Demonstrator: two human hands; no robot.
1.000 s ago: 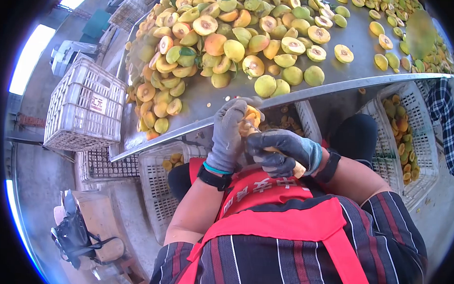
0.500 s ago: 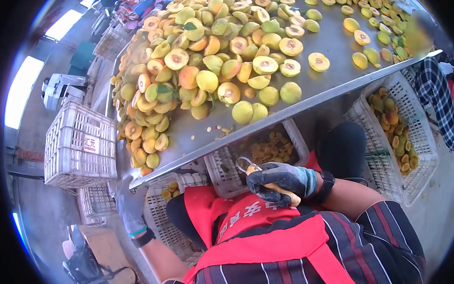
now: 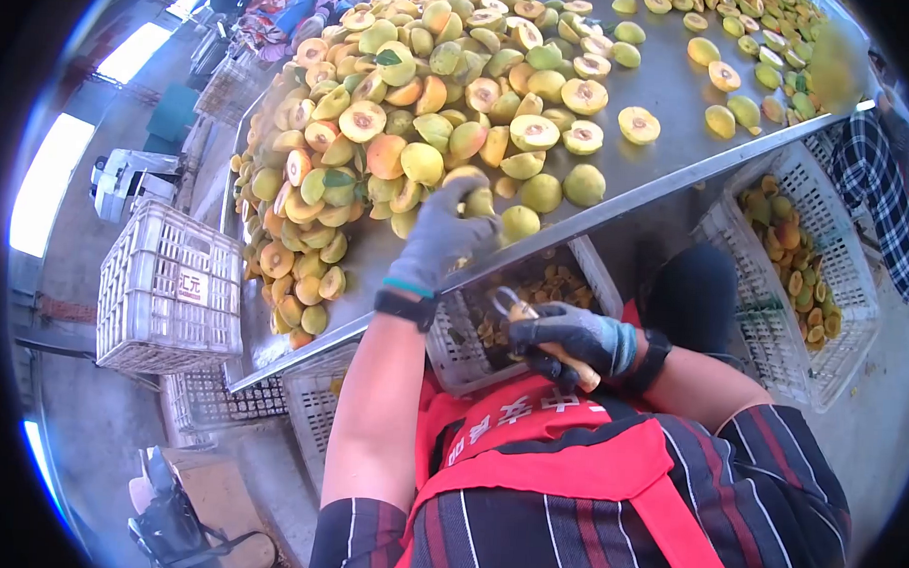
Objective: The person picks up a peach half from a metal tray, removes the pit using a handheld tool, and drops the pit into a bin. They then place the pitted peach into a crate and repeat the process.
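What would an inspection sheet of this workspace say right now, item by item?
Surface: metal table, fruit heaped on it
Job's things: cut fruit; loop-ended tool
Clutter: dark bag near the picture's lower left
Hands: gloved left hand at the heap's near edge, grip unclear; gloved right hand holds the tool
Cables: nothing seen
Surroundings: white crate at the table's left end; co-worker at far right

The left hand (image 3: 444, 234) is now over the near edge of the fruit pile (image 3: 379, 146), away from the table's (image 3: 670, 121) left corner. It's also apart from the right hand (image 3: 573, 343), no longer meeting it around a fruit.
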